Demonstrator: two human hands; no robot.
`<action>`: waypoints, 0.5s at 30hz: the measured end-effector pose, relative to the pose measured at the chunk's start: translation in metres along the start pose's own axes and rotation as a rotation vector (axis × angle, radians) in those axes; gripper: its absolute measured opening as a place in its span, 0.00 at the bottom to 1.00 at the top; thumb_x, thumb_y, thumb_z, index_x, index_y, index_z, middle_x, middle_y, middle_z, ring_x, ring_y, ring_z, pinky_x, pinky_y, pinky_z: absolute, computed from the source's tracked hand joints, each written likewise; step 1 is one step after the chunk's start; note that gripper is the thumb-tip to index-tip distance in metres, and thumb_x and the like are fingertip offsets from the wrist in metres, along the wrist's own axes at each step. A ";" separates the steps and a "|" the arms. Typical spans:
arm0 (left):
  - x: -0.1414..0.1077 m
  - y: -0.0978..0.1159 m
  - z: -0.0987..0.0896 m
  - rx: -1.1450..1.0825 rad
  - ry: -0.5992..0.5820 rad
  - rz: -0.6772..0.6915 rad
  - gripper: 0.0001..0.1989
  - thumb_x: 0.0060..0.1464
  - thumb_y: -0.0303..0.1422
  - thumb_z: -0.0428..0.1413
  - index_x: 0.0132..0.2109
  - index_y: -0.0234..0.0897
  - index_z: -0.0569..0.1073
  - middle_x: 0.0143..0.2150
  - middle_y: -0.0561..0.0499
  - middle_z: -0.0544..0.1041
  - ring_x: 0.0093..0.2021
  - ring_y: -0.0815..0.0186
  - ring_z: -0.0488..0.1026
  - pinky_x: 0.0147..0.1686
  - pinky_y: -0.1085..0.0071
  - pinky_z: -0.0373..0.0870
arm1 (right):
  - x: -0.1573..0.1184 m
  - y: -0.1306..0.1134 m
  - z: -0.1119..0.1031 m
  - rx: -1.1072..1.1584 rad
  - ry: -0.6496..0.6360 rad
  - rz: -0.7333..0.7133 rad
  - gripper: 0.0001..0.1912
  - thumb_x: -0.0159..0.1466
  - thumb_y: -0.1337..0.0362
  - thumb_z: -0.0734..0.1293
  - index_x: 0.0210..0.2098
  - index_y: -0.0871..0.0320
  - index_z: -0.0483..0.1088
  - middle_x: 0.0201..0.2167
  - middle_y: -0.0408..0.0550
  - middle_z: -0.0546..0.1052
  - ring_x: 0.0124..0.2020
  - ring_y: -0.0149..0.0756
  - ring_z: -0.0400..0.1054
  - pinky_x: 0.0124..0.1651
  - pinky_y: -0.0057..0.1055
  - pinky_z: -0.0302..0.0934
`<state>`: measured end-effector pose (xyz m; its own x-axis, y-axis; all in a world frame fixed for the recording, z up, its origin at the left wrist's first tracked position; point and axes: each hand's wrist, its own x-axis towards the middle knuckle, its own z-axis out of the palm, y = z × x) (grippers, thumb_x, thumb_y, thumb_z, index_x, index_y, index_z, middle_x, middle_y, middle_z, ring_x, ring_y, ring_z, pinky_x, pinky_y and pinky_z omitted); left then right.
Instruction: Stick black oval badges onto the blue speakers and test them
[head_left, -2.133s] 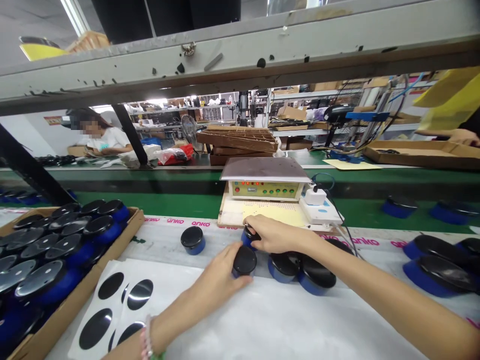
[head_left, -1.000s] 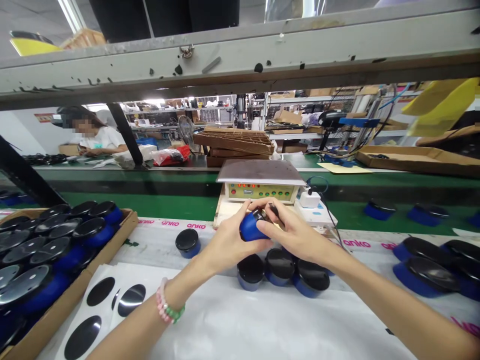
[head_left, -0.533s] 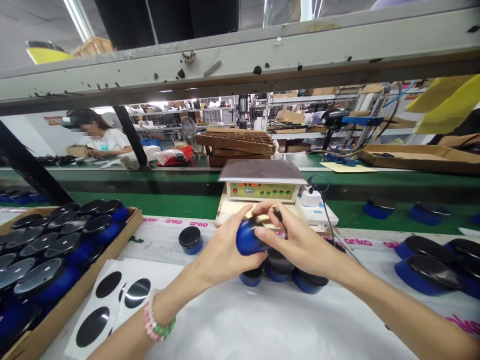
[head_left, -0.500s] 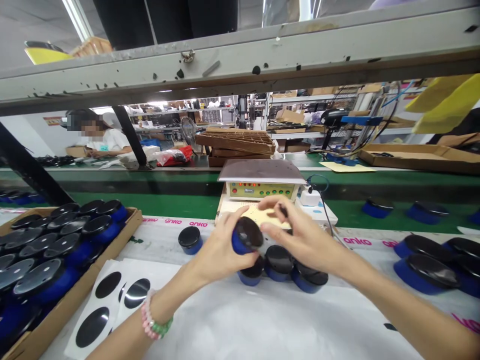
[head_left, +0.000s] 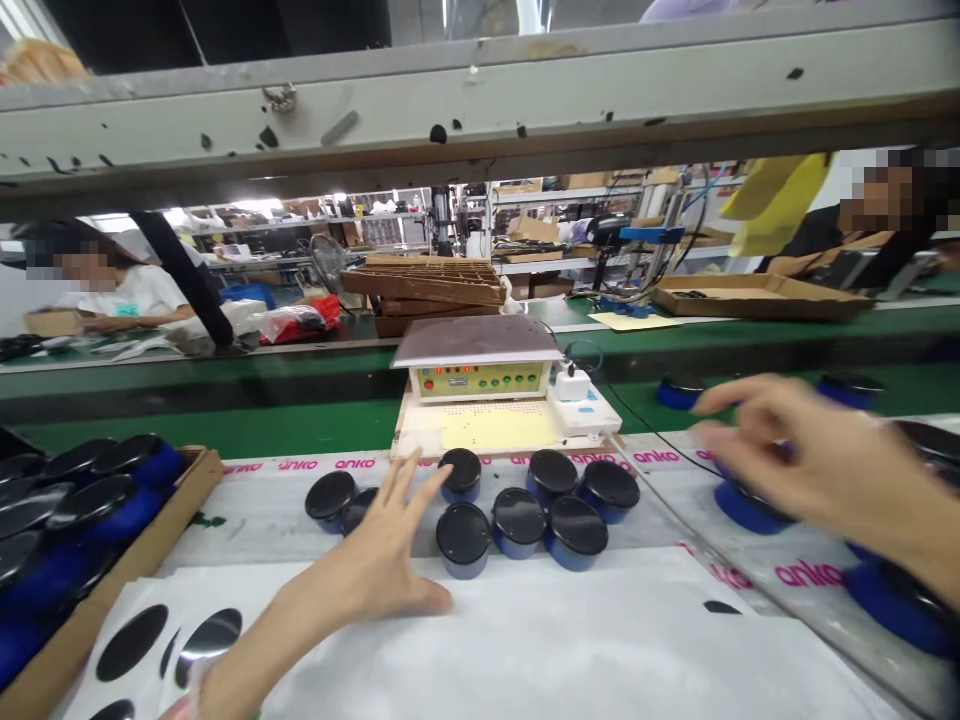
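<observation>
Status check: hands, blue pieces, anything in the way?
Left hand open, fingers spread, left of clustered black-topped blue pieces. Right hand blurred, grip unclear. Grey cable lies between hands; possible snag.

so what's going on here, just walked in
It's bare-handed work among round black-topped blue pieces, several standing clustered in front of a control unit with red lights lit. The left hand is spread open beside that cluster, partly hiding one piece. The right hand, blurred, is over at the pieces on the right; whether it grips one can't be told. More pieces crowd a cardboard box at the left.
</observation>
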<state>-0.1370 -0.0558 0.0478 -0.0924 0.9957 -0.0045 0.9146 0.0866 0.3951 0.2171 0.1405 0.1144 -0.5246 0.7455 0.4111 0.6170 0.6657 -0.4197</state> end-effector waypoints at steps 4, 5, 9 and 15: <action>0.025 0.025 0.007 -0.127 -0.170 0.114 0.60 0.37 0.42 0.67 0.68 0.52 0.37 0.70 0.43 0.20 0.69 0.42 0.29 0.61 0.46 0.53 | -0.004 0.006 0.052 -0.007 -0.285 0.012 0.15 0.59 0.50 0.64 0.38 0.54 0.63 0.23 0.43 0.69 0.22 0.38 0.64 0.25 0.32 0.56; 0.030 0.027 0.009 -0.132 -0.181 0.125 0.58 0.38 0.40 0.67 0.68 0.52 0.39 0.70 0.44 0.20 0.69 0.42 0.29 0.60 0.46 0.54 | -0.003 0.009 0.062 0.011 -0.305 0.015 0.13 0.61 0.52 0.63 0.37 0.54 0.61 0.24 0.42 0.68 0.24 0.37 0.64 0.26 0.31 0.56; 0.036 0.025 0.016 -0.088 -0.152 0.221 0.37 0.41 0.32 0.63 0.60 0.45 0.62 0.72 0.45 0.27 0.69 0.40 0.26 0.61 0.44 0.52 | -0.001 0.015 0.086 0.084 -0.344 0.021 0.06 0.63 0.59 0.57 0.36 0.54 0.58 0.25 0.41 0.66 0.26 0.34 0.63 0.29 0.29 0.58; 0.041 0.025 0.011 -0.143 -0.150 0.316 0.34 0.41 0.39 0.65 0.57 0.43 0.65 0.72 0.43 0.36 0.70 0.44 0.32 0.63 0.45 0.49 | 0.003 0.003 0.091 0.146 -0.364 0.027 0.06 0.61 0.61 0.61 0.32 0.54 0.57 0.25 0.39 0.66 0.25 0.33 0.61 0.30 0.29 0.57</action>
<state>-0.1139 -0.0125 0.0473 0.2539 0.9672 0.0082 0.8237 -0.2206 0.5223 0.1639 0.1481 0.0411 -0.6993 0.7084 0.0953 0.5572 0.6238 -0.5481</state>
